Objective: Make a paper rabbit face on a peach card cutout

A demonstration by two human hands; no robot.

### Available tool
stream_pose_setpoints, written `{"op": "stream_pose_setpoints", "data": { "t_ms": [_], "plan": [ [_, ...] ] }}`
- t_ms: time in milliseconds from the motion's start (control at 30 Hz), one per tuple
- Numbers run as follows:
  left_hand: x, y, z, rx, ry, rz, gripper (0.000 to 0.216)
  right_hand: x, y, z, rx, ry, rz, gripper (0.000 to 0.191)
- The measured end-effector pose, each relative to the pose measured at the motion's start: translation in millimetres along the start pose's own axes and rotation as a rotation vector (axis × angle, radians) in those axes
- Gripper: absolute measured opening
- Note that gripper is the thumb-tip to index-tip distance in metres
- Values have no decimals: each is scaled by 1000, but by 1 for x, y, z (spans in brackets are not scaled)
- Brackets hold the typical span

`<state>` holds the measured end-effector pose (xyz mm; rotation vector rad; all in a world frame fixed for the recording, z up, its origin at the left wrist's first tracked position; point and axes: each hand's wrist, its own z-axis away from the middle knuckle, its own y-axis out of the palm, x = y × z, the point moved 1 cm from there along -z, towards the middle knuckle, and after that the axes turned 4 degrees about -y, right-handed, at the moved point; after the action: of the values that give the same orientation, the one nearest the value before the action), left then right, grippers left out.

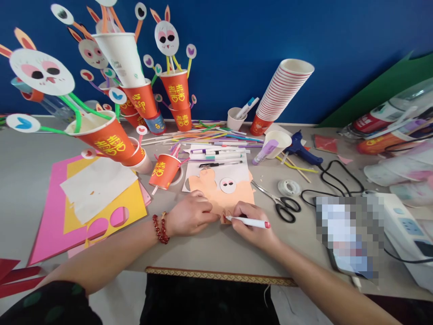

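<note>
A white marker (250,222) with a red end is held in my right hand (253,225), which is closed around it. Its tip touches a small red drawn shape near the lower edge of the peach paper (237,194). My left hand (192,214) has its fingers curled together and holds that paper down at its lower left edge. On the paper lies a round white rabbit face (228,185) with dark eyes and pink patches. Under the paper's upper part is a white sheet (233,168). Black-handled scissors (282,203) lie to the right.
Rabbit-decorated red cups (111,140) stand at the left, near pink and yellow sheets (72,194). Several markers (216,157) lie behind the paper. Stacked paper cups (282,90), a blue glue gun (301,149), clear tape (289,187), a phone and a power strip (402,225) are right.
</note>
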<state>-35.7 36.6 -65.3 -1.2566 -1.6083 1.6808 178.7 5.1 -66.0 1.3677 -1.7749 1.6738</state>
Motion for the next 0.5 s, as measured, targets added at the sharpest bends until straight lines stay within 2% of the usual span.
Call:
{"op": "stream_pose_setpoints", "data": {
  "t_ms": [500],
  "plan": [
    [0,-1,1,13,6,-15,21,0,0,0,24,-31,-96,18]
  ]
}}
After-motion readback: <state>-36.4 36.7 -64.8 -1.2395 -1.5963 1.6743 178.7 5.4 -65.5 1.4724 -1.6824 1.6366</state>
